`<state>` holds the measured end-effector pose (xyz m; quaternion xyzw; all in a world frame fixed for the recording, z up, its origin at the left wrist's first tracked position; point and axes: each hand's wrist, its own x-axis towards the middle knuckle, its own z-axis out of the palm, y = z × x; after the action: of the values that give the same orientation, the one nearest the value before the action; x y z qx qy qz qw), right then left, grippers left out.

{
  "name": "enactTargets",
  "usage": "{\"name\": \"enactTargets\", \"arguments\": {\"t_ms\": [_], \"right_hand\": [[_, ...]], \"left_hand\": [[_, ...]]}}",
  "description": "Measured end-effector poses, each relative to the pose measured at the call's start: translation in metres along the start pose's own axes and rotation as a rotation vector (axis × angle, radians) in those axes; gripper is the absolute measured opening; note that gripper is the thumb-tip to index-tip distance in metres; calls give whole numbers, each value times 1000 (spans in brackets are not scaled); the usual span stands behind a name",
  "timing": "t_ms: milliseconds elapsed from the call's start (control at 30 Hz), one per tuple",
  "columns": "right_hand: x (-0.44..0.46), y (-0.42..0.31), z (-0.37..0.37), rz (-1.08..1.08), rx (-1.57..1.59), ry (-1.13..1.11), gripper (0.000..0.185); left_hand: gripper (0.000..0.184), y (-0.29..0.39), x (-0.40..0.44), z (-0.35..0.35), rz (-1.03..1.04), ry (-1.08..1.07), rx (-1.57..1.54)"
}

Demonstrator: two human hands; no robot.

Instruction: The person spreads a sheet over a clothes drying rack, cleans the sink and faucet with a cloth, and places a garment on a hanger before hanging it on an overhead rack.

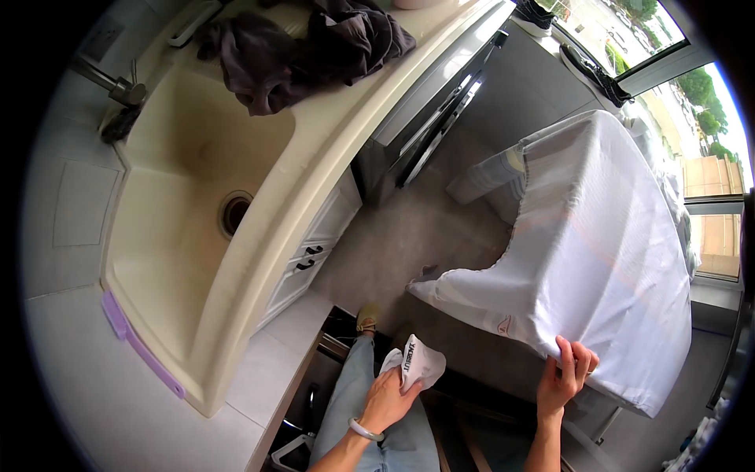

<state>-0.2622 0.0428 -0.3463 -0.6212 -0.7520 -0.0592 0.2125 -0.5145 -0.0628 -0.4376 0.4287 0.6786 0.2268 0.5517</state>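
Note:
My left hand (389, 403), with a pale bangle (364, 429) on its wrist, is closed on a small white fabric piece (425, 364) with dark lettering. The piece is crumpled and looks sock-like, but its exact kind is unclear. To the right, my right hand (568, 374) pinches the lower edge of a large white cloth cover (605, 259). That cover drapes over a bulky, boxy form whose kind is hidden, and a small red mark shows near its lower edge.
A cream sink (181, 157) with a drain (235, 215) lies to the left, a faucet (126, 90) behind it. Dark crumpled clothing (307, 51) rests on its ledge. White cabinet doors (303, 259) stand below. Dark shoes (594, 75) sit by the window.

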Motion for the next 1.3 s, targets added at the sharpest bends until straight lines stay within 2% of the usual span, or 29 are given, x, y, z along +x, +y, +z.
{"name": "enactTargets", "arguments": {"t_ms": [233, 267, 333, 367, 433, 467, 500, 567, 600, 633, 700, 733, 767, 833, 967, 1000, 1067, 1100, 1167, 1200, 1233, 1300], "right_hand": [[6, 0, -10, 43, 87, -111, 38], [7, -6, -14, 40, 88, -107, 38], [10, -19, -21, 92, 223, -22, 47], [-7, -13, -22, 48, 242, 4, 57], [-24, -16, -37, -147, 308, -179, 60], [-25, -26, -37, -108, 462, -294, 60], [-25, -36, -38, -64, 614, -409, 61], [-30, -41, -40, 103, 824, -582, 60], [-23, -42, -44, 112, 886, -651, 45], [-26, -37, -44, 108, 885, -645, 45], [-31, -34, -47, 96, 963, -648, 27], [-33, -35, -51, 124, 955, -598, 13], [-34, -36, -53, 130, 951, -599, 13], [-41, -36, -58, 219, 1018, -600, 12], [-30, -43, -74, 160, 1099, -617, 18], [-28, -43, -77, 162, 1099, -615, 18], [-25, -46, -88, 114, 1068, -621, 24], [-22, -47, -93, 116, 1067, -617, 24], [-18, -45, -106, -21, 889, -631, 26], [-21, -41, -108, -18, 886, -628, 26], [-25, -35, -109, -43, 846, -601, 26], [-28, -27, -113, -78, 772, -537, 21]], "left_hand": [[40, 31, -18, 2, 23, -63, -8], [43, 42, -21, -2, -3, -142, -48], [50, 61, -28, -6, 1, -268, -113], [50, 62, -32, -2, 6, -263, -112], [54, 58, -40, 9, 214, -373, -267], [66, 73, -45, 6, 237, -385, -318], [66, 85, -50, 3, 239, -389, -317], [78, 101, -64, 1, 278, -275, -318], [90, 100, -65, 2, 345, -265, -259], [90, 104, -66, 2, 352, -263, -258], [98, 111, -72, 0, 446, -130, -103], [111, 112, -71, -5, 514, -127, -23], [111, 113, -73, -8, 513, -133, -25], [119, 115, -81, -12, 423, -93, -240], [128, 126, -83, -26, 455, -94, -160], [128, 128, -83, -26, 456, -97, -159], [108, 131, -86, -26, 537, -86, -161], [108, 129, -89, -27, 539, -90, -160], [96, 127, -95, -30, 478, -140, 65], [74, 132, -96, -31, 515, -42, 228], [74, 131, -97, -32, 519, -45, 228], [40, 127, -97, -36, 689, 118, 412]]}}
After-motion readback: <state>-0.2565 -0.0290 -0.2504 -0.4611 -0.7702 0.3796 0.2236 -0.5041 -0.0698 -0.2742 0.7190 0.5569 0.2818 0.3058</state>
